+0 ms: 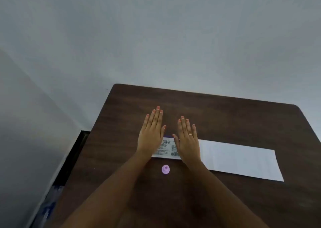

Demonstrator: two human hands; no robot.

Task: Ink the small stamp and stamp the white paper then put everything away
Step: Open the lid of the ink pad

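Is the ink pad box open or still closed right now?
Closed. The ink pad box lies flat on the table with its printed label and barcode facing up, no ink surface showing; both hands hover open above it.

Both bare forearms reach forward side by side from the near edge of the tabletop (225,116) toward its far edge. The left hand (151,134) and the right hand (187,139) are flat, palms down, fingers straight and held together, thumbs angled inward toward each other with a narrow gap between them. The right hand wears a ring on one finger. Neither hand grips anything.
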